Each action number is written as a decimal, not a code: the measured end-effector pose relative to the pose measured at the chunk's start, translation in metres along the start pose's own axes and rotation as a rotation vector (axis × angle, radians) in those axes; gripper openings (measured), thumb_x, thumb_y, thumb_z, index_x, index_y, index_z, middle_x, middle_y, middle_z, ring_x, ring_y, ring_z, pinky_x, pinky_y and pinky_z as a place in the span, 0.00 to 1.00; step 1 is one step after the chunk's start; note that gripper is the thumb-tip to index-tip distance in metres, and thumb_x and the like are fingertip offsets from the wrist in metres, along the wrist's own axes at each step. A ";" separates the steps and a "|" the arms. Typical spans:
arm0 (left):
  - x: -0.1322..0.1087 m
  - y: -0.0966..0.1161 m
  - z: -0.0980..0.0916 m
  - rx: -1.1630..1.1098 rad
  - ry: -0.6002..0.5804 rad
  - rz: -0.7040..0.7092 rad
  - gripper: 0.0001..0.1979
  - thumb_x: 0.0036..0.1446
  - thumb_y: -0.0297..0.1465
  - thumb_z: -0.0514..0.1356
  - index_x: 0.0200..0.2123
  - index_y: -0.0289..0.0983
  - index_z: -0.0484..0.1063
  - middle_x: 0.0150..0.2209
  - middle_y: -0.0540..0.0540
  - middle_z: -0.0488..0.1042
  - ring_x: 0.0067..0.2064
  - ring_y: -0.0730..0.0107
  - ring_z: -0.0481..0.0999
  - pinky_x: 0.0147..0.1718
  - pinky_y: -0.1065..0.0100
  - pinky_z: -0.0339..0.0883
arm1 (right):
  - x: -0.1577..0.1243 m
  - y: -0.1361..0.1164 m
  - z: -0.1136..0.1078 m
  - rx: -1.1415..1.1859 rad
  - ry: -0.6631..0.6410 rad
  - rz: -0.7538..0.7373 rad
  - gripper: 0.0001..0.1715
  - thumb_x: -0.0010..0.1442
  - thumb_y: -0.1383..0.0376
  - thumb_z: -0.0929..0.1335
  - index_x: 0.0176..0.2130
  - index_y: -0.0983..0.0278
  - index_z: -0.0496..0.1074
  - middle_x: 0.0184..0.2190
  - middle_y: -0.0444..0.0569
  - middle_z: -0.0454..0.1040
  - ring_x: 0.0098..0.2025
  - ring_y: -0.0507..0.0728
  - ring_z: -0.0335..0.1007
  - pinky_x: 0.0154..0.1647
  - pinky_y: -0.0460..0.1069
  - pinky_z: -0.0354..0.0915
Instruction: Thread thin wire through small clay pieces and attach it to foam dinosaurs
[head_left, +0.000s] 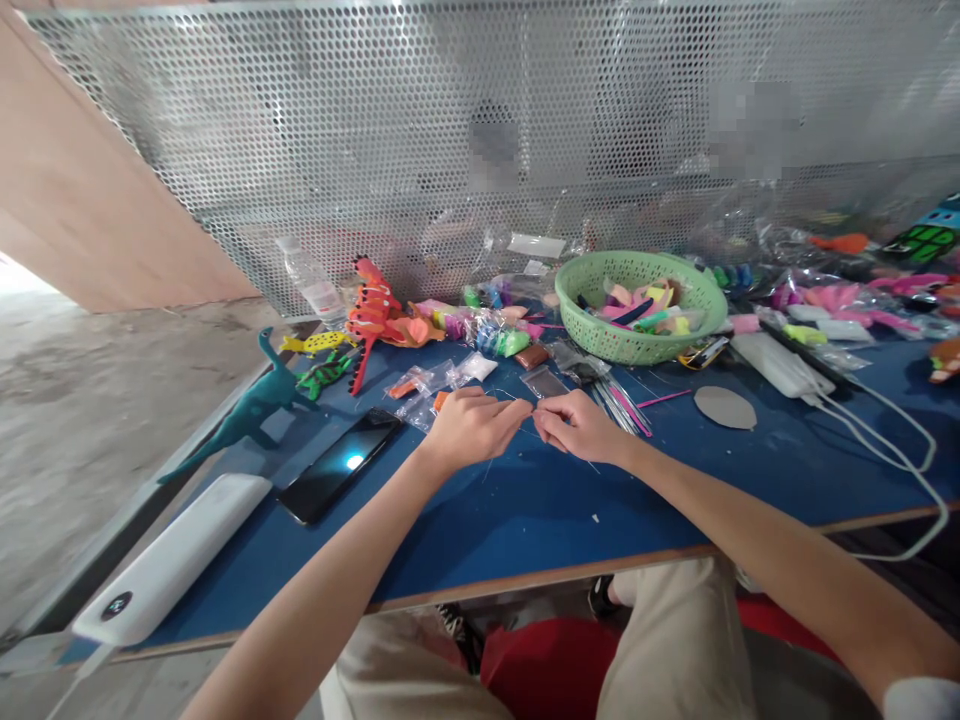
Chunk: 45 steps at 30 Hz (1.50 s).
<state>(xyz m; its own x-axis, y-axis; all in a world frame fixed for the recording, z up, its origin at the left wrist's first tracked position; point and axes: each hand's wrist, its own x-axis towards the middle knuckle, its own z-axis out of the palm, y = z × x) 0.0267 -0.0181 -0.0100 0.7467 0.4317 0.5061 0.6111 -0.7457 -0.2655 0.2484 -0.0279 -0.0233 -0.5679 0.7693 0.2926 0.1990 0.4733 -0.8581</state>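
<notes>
Over the middle of the blue table, my left hand (476, 428) and my right hand (583, 425) meet fingertip to fingertip. Both are closed in a pinch, and whatever lies between the fingers is too small to make out. Thin pale strands stick out around them. Just behind my left hand are small clear bags (420, 385) with orange pieces and a bag of white material (476, 367). Beyond my right hand lie a bundle of thin silvery sticks (621, 402), a pink stick (664, 397) and a brown block (532, 356).
A green basket (637, 349) of coloured pieces stands behind. Left are a phone (341, 465), white power bank (176, 555), teal dinosaur (251, 412) and orange-red spiky figure (375, 315). Right are a grey oval piece (725, 408) and a cabled white device (780, 362). Perforated metal panel (420, 120) borders the back.
</notes>
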 end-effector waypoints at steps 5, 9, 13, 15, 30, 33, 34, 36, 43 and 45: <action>0.002 0.007 0.002 -0.027 0.021 -0.072 0.13 0.70 0.34 0.50 0.40 0.40 0.74 0.23 0.49 0.75 0.24 0.71 0.74 0.27 0.67 0.57 | -0.001 -0.002 0.000 -0.032 0.062 -0.018 0.21 0.69 0.61 0.61 0.25 0.62 0.66 0.15 0.40 0.64 0.17 0.50 0.60 0.24 0.46 0.58; 0.004 0.008 0.004 -0.020 -0.012 -0.126 0.14 0.71 0.36 0.50 0.41 0.40 0.74 0.22 0.49 0.75 0.24 0.70 0.75 0.27 0.68 0.58 | 0.001 0.002 -0.001 -0.018 0.080 0.008 0.22 0.70 0.58 0.61 0.25 0.62 0.66 0.13 0.39 0.62 0.16 0.50 0.59 0.24 0.47 0.58; 0.006 0.010 0.006 -0.024 -0.006 -0.218 0.14 0.71 0.36 0.50 0.44 0.40 0.75 0.22 0.48 0.75 0.23 0.68 0.75 0.24 0.68 0.54 | 0.003 0.005 -0.005 0.009 0.106 0.032 0.24 0.70 0.56 0.61 0.24 0.62 0.66 0.13 0.39 0.62 0.16 0.50 0.58 0.23 0.46 0.56; 0.006 0.009 0.007 -0.036 0.008 -0.282 0.14 0.71 0.37 0.51 0.45 0.41 0.75 0.23 0.48 0.77 0.23 0.68 0.75 0.23 0.69 0.52 | 0.004 0.005 -0.008 0.013 0.125 0.031 0.24 0.70 0.55 0.61 0.24 0.62 0.66 0.13 0.38 0.61 0.16 0.50 0.57 0.23 0.46 0.57; 0.001 0.008 0.003 -0.181 0.014 -0.405 0.12 0.68 0.37 0.55 0.43 0.46 0.79 0.29 0.50 0.82 0.26 0.68 0.77 0.25 0.69 0.57 | 0.005 0.008 -0.013 -0.381 0.138 -0.060 0.16 0.67 0.61 0.63 0.30 0.63 0.74 0.19 0.41 0.66 0.20 0.49 0.57 0.26 0.47 0.53; 0.002 0.011 0.003 -0.230 -0.007 -0.435 0.12 0.67 0.38 0.56 0.43 0.45 0.79 0.29 0.50 0.81 0.26 0.69 0.77 0.26 0.69 0.58 | 0.006 0.005 -0.015 -0.588 0.164 -0.134 0.15 0.68 0.61 0.62 0.34 0.63 0.74 0.22 0.44 0.69 0.23 0.51 0.60 0.30 0.47 0.54; 0.003 0.012 0.003 -0.254 -0.008 -0.444 0.12 0.68 0.39 0.56 0.44 0.45 0.79 0.29 0.50 0.82 0.26 0.70 0.77 0.26 0.70 0.59 | 0.005 0.004 -0.015 -0.646 0.165 -0.156 0.15 0.68 0.62 0.62 0.34 0.63 0.74 0.23 0.44 0.70 0.24 0.51 0.61 0.30 0.47 0.54; 0.003 0.014 0.003 -0.293 -0.002 -0.456 0.13 0.68 0.39 0.55 0.46 0.46 0.79 0.30 0.50 0.82 0.26 0.71 0.77 0.27 0.70 0.60 | 0.005 0.003 -0.015 -0.734 0.160 -0.183 0.16 0.68 0.63 0.61 0.31 0.63 0.72 0.22 0.45 0.70 0.24 0.51 0.61 0.30 0.48 0.53; 0.003 0.013 0.003 -0.359 0.015 -0.419 0.14 0.69 0.38 0.55 0.47 0.46 0.80 0.34 0.50 0.83 0.27 0.72 0.77 0.29 0.71 0.61 | 0.002 0.005 -0.016 -0.848 0.109 -0.194 0.18 0.70 0.62 0.60 0.31 0.63 0.71 0.22 0.46 0.72 0.23 0.52 0.62 0.28 0.49 0.48; 0.003 0.012 0.003 -0.383 0.000 -0.413 0.14 0.69 0.37 0.55 0.47 0.46 0.80 0.33 0.50 0.83 0.27 0.72 0.77 0.28 0.71 0.62 | 0.002 0.004 -0.017 -0.798 0.084 -0.189 0.18 0.70 0.62 0.60 0.32 0.63 0.71 0.22 0.46 0.72 0.23 0.51 0.61 0.28 0.49 0.49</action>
<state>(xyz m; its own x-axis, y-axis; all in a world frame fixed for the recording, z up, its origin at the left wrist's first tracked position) 0.0369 -0.0240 -0.0145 0.4660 0.7267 0.5047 0.7133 -0.6460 0.2716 0.2618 -0.0176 -0.0192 -0.5936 0.6606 0.4597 0.6318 0.7363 -0.2422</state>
